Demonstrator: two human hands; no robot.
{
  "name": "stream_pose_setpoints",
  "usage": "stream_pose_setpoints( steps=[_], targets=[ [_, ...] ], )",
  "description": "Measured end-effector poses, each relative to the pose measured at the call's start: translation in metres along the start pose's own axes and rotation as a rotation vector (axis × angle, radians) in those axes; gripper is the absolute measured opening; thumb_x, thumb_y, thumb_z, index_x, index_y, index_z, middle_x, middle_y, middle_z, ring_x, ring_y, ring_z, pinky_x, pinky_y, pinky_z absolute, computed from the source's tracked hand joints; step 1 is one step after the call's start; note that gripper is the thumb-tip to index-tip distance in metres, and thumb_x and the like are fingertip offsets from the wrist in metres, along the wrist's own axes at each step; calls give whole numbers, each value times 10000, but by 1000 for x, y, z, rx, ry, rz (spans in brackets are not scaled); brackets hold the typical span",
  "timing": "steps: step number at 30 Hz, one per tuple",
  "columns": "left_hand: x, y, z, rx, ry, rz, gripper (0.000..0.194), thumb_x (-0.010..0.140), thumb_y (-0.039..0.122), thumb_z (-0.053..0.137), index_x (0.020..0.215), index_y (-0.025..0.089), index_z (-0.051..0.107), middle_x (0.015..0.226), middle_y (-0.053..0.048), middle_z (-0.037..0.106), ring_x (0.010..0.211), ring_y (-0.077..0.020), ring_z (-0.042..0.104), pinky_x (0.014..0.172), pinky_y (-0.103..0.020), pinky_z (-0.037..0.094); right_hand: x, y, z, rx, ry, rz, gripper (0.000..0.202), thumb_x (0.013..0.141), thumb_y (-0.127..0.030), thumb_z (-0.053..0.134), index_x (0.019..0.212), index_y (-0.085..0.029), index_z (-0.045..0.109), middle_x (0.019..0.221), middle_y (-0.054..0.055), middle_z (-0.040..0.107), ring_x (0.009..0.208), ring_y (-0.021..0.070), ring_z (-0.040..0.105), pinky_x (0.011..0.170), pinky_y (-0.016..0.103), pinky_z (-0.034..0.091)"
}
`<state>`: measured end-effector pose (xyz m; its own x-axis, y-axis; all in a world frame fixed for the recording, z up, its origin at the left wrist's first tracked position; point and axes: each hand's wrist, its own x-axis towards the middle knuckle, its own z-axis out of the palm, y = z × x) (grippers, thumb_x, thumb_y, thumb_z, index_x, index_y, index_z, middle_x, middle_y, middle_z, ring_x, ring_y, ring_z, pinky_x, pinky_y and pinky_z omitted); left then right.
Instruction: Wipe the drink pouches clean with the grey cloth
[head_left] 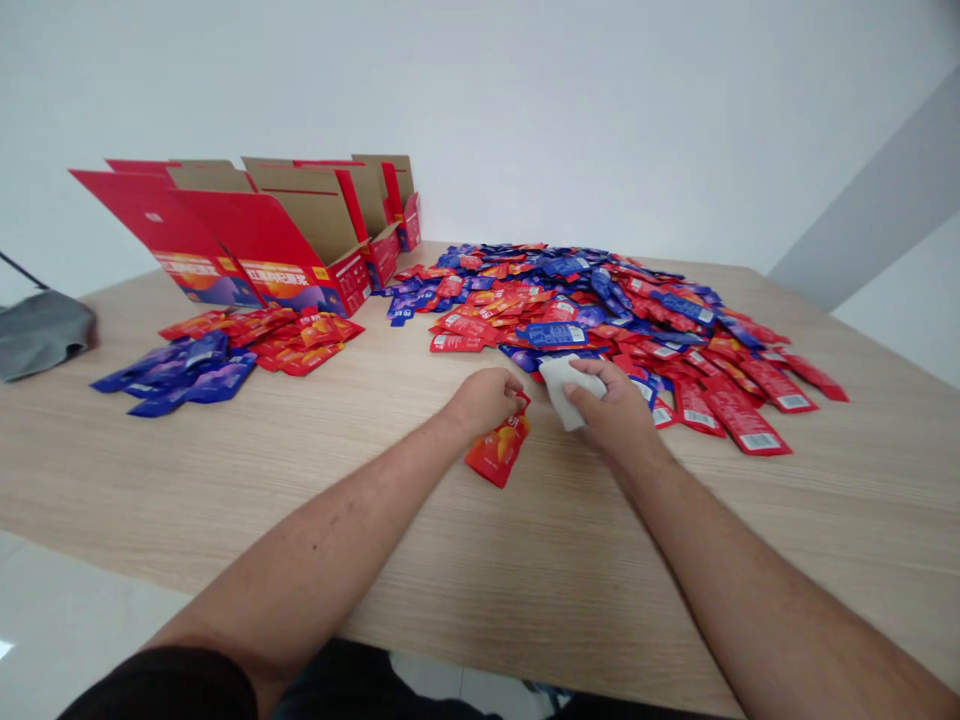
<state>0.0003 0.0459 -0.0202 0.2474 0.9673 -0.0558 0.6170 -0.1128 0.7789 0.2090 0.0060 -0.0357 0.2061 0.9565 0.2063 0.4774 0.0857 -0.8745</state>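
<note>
My left hand [489, 398] pinches the top end of a red pouch [498, 452] with orange fruit printed on it; the pouch hangs down over the table. A folded white cloth [562, 392] is held between the thumb and fingers of my right hand [609, 400], just right of the pouch and not touching it. Beyond both hands spreads a large heap of red and blue pouches [551, 335], its near edge close to my right hand. To the left lie a smaller group of red pouches [304, 345] and one of blue pouches [196, 375].
Several open red cardboard boxes [255, 235] with raised flaps stand at the back left of the wooden table [420, 560]. A grey cloth item [41, 335] is at the far left edge. A pale wall rises behind the table.
</note>
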Motion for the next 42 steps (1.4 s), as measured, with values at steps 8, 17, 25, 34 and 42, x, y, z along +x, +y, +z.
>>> stream_pose_setpoints(
  steps=[8, 17, 25, 34, 42],
  targets=[
    [-16, 4, -4, -669, 0, -276, 154, 889, 141, 638, 748, 200, 618, 613, 6, 633, 526, -141, 577, 560, -260, 470, -28, -27, 3, -50, -239, -314, 394, 797, -348, 760, 1180, -256, 774, 1186, 88, 774, 1093, 299, 711, 1002, 495, 564],
    [-44, 22, -7, -1180, -211, -486, 389, 1096, 377, 457, 840, 185, 678, 732, -77, 721, 644, -193, 695, 672, -317, 586, -41, -24, 26, -95, -223, -383, 364, 879, -313, 700, 1236, -242, 699, 1270, 116, 735, 1238, 314, 670, 1103, 534, 513],
    [-64, 25, 12, -1343, -204, -495, 550, 1118, 595, 369, 1069, 190, 737, 848, -88, 779, 730, -213, 739, 699, -332, 592, -43, -27, 24, -87, -144, -320, 349, 913, -351, 675, 1249, -257, 673, 1298, 108, 743, 1236, 310, 691, 1085, 527, 538],
    [-46, 17, 3, -1298, -51, -482, 601, 1131, 566, 343, 1068, 144, 767, 844, -84, 775, 713, -189, 728, 685, -306, 584, -54, -39, 9, -261, -511, -550, 360, 886, -246, 729, 1242, -291, 762, 1323, 103, 732, 1312, 330, 669, 1059, 493, 567],
    [-49, 25, 12, -1295, -165, -610, 446, 1127, 438, 438, 922, 174, 734, 802, -80, 768, 701, -187, 723, 671, -293, 557, -37, -25, 13, -262, -204, -392, 351, 903, -339, 684, 1245, -268, 724, 1258, 99, 763, 1183, 335, 711, 1045, 528, 570]
  ],
)
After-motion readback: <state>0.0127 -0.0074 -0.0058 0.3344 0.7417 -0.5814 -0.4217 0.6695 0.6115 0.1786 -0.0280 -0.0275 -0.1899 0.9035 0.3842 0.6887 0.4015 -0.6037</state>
